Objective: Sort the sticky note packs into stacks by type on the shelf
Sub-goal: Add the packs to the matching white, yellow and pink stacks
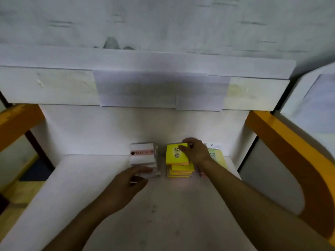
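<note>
- Nearest the camera, two bare forearms reach forward over the white shelf (pixel 101 171), its surface scuffed and marked between them.
- The left hand (pixel 126 182) is low over the shelf, fingers stretched forward and only loosely bent, fingertips touching the near bottom edge of the white pack stack (pixel 143 156); whether it truly has a grip there, I cannot tell.
- A small pale glint shows on one left finger, too blurred to name.
- That white stack stands just beyond the left fingertips, wrapped in clear film; its top pack carries a pink band with dark print.
- To the right of those fingertips, a gap apart, is the yellow pack stack (pixel 179 172), several bright yellow packs piled unevenly with pinkish edges showing.
- The right hand (pixel 194 151) is up on that pile, fingers curled round the far right corner of the top yellow pack (pixel 175 154), thumb over its face; the pack is tilted and sits askew on the ones beneath.
- Its label reads "220", the rest hidden under the thumb.
- Just right of the right fingers, partly behind the wrist, lies a pale yellow pack (pixel 216 156) with a white hang tab, printed "2209", against the back wall.
- Beneath the right wrist a pinkish edge peeks out, too hidden to identify.
- Farther back, the white back wall (pixel 108 127) rises to an upper shelf board (pixel 54 86) with paper sheets taped across its front.
- Orange frame beams (pixel 282 142) flank the bay on either side.
</note>
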